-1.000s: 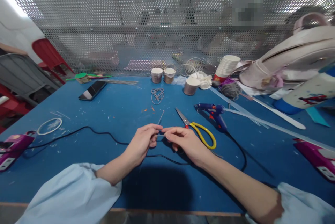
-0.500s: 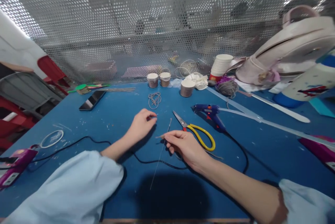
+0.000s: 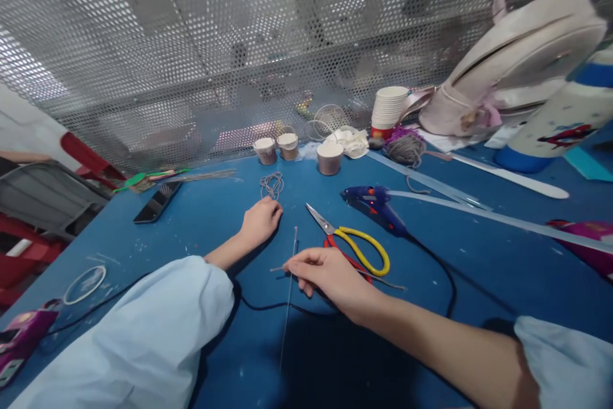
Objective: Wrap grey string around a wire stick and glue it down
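My right hand (image 3: 330, 278) is closed in a pinch around a thin wire (image 3: 288, 307) that runs nearly upright in view. A short grey yarn end pokes out left of the same fingertips, and a grey yarn tail (image 3: 390, 282) shows to the right of the hand. Farther forward, my left hand (image 3: 261, 221) has its thumb and fingers drawn together at the near edge of a loose bundle of grey cord (image 3: 272, 185). What its fingertips hold, if anything, is hidden. Scissors (image 3: 364, 249) with yellow and red handles lie just beyond my right hand.
A blue glue gun (image 3: 376, 201) lies right of the scissors, its black cable crossing the table. Small filled cups (image 3: 329, 160), stacked paper cups (image 3: 389, 112) and grey yarn (image 3: 406, 150) stand behind. A phone (image 3: 158, 201) lies left; a bottle (image 3: 555, 122) and pink bag (image 3: 507, 64) are right.
My left hand has moved forward to the grey cord bundle, and its fingers have closed together. My right hand keeps its pinch on the wire. The view has shifted slightly.
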`<state>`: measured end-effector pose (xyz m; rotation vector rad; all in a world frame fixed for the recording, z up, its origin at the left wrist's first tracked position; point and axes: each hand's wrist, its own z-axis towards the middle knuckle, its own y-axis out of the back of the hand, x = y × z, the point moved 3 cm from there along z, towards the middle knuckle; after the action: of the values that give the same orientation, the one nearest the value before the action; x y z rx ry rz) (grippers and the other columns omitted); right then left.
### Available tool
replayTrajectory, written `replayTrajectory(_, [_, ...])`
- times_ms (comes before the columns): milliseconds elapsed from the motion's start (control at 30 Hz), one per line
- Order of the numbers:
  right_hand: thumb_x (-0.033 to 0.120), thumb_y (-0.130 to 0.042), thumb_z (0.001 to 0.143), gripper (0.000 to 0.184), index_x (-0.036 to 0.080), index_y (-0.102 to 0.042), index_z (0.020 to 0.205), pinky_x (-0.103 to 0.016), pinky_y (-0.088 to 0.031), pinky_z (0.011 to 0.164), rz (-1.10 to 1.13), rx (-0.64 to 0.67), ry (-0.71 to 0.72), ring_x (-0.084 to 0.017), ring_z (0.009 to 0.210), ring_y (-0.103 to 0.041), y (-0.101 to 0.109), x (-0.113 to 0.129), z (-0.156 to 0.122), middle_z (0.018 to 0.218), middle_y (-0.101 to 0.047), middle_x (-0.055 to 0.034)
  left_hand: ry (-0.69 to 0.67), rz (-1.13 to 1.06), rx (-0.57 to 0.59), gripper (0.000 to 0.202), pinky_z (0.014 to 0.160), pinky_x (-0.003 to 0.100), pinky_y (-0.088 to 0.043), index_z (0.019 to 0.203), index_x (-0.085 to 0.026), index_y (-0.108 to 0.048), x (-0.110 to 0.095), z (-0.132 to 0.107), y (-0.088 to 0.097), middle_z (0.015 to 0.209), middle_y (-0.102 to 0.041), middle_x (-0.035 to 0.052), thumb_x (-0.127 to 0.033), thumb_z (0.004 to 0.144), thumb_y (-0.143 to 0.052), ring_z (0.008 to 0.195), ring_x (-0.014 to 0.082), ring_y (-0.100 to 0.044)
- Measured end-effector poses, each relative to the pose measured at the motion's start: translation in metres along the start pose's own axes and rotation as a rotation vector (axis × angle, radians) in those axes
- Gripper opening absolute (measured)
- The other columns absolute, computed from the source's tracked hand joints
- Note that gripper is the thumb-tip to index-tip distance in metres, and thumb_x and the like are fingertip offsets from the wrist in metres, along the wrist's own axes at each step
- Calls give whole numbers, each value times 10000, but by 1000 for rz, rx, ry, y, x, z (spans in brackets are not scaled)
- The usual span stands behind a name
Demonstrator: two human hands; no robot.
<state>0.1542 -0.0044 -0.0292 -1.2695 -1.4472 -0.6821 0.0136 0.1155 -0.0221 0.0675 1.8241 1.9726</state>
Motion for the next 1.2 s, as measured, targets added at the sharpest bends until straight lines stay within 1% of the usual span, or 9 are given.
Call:
replayTrajectory(267, [241,-614,750,118,144,-672,712,-196,-361,477,-22,-10,-5,-62,441,-444,-1,3,0,505,-530,40,-65,80,7,228,761,266,-449,899,-191,-679,-21,19,-7,972,-652,59,-256,886,-461,907,184,-601])
replayTrajectory(433, [205,-600,749,109,141,-678,710,-191,-349,470,-39,-7,-7,-59,441,-441,-1,4,0,502,-528,40,-114,190,35,270,771,298,-453,949,-154,-638,-29,18,-10,1004,-608,114,-228,913,-380,957,215,-573])
replayTrajectory(500, [211,-599,752,109,141,-673,713,-190,-346,462,-40,-3,6,-58,437,-443,-1,2,0,503,-528,42,-117,234,51,274,791,322,-452,954,-129,-624,-25,18,-8,1026,-588,146,-177,907,-359,986,236,-557])
replayTrajectory(600, [223,-604,750,110,140,-658,703,-187,-346,452,-31,14,36,-58,431,-444,-1,-1,3,498,-529,43,-83,288,63,276,807,345,-452,961,-106,-613,-10,15,-1,1062,-570,178,-98,882,-349,1011,250,-547])
replayTrajectory(700, [225,-604,745,111,138,-659,706,-188,-355,450,-43,23,52,-59,427,-446,-1,-3,6,489,-527,42,-43,311,70,268,798,330,-461,947,-111,-623,8,12,8,1008,-602,158,-148,898,-362,941,228,-583])
replayTrajectory(767, [223,-603,744,109,138,-663,714,-188,-360,451,-57,17,48,-61,428,-447,-1,-3,7,486,-526,43,-44,306,79,259,803,293,-460,919,-129,-642,10,12,9,957,-636,117,-193,902,-392,902,197,-600])
replayTrajectory(900, [215,-598,740,101,144,-662,706,-186,-359,447,-77,12,42,-62,430,-441,0,-2,6,482,-523,44,-109,298,92,252,811,242,-454,959,-172,-654,-9,17,3,983,-656,65,-239,902,-418,919,161,-605])
replayTrajectory(1067, [196,-599,731,86,146,-655,690,-179,-348,438,-85,13,22,-58,420,-438,-2,1,4,470,-518,47,-165,368,112,260,785,288,-472,900,-116,-654,-35,20,-6,943,-641,127,-144,880,-395,891,205,-620])
replayTrajectory(1200, [189,-597,739,87,142,-660,703,-173,-344,441,-100,17,5,-50,416,-435,-3,3,2,473,-518,48,-183,413,130,277,788,320,-481,955,-81,-628,-38,24,-12,970,-623,165,-46,843,-377,893,226,-623])
